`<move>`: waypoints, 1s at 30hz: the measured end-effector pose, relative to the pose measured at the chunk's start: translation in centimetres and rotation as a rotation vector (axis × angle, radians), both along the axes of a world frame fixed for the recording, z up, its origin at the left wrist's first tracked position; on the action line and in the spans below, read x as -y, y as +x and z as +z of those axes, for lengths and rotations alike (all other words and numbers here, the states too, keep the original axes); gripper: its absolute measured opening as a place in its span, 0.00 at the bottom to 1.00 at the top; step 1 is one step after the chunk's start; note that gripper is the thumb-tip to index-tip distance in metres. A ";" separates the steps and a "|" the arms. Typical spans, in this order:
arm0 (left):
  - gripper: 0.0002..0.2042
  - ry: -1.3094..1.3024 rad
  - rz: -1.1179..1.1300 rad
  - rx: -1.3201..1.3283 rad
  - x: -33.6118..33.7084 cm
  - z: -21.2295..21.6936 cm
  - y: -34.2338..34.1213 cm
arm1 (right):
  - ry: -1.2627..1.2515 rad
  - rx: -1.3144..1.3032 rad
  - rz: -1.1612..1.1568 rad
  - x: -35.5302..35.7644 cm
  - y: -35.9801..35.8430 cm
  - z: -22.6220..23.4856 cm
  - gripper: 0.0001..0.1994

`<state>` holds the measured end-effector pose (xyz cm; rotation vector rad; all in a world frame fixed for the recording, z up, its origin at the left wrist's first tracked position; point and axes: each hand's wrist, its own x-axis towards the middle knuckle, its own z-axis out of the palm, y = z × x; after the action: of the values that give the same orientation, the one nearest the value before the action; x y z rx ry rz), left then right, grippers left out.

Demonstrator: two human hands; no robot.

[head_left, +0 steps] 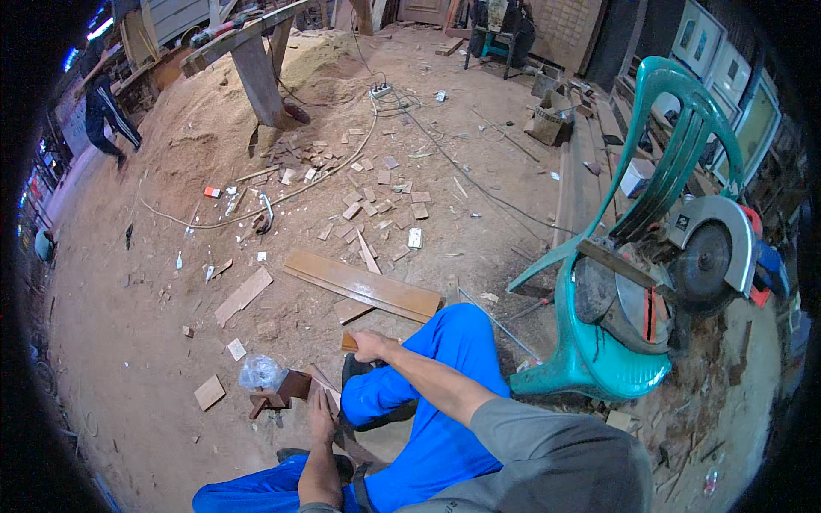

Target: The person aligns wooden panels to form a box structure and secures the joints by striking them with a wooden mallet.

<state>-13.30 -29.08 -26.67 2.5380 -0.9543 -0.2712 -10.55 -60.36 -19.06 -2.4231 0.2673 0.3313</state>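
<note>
I sit low with blue trousers over a sawdust floor. My right hand (pixel 373 345) reaches across my knee and grips a small brown wood block (pixel 349 342). Beside my dark shoe, my left hand (pixel 322 414) lies with its fingers along a thin wooden strip (pixel 318 380) and holds it. That strip lies against a dark reddish wooden piece (pixel 286 389). A crumpled clear plastic bag (pixel 259 372) sits just left of that piece.
A long plank (pixel 363 286) lies ahead, with several offcut blocks (pixel 368 197) and a cable (pixel 282 192) beyond. A teal plastic chair (pixel 599 359) at right carries a circular saw (pixel 705 256). A wooden bench leg (pixel 256 77) and another person (pixel 103 107) stand far left.
</note>
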 end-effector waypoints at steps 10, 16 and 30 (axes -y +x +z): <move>0.34 0.034 0.028 -0.065 -2.0 0.3 0.4 | 0.017 0.148 0.070 0.2 1.2 -1.3 0.17; 0.33 -0.163 0.213 -0.070 -2.6 3.6 3.3 | 0.051 0.125 -0.031 -0.7 1.6 1.7 0.18; 0.43 -0.086 0.123 -0.222 -7.7 8.0 1.2 | 0.002 0.228 0.082 -0.7 -0.9 1.3 0.17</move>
<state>-12.05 -21.43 -18.71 2.4155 -0.7081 -0.4540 -11.48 -59.69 -17.80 -2.4473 0.0668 0.0890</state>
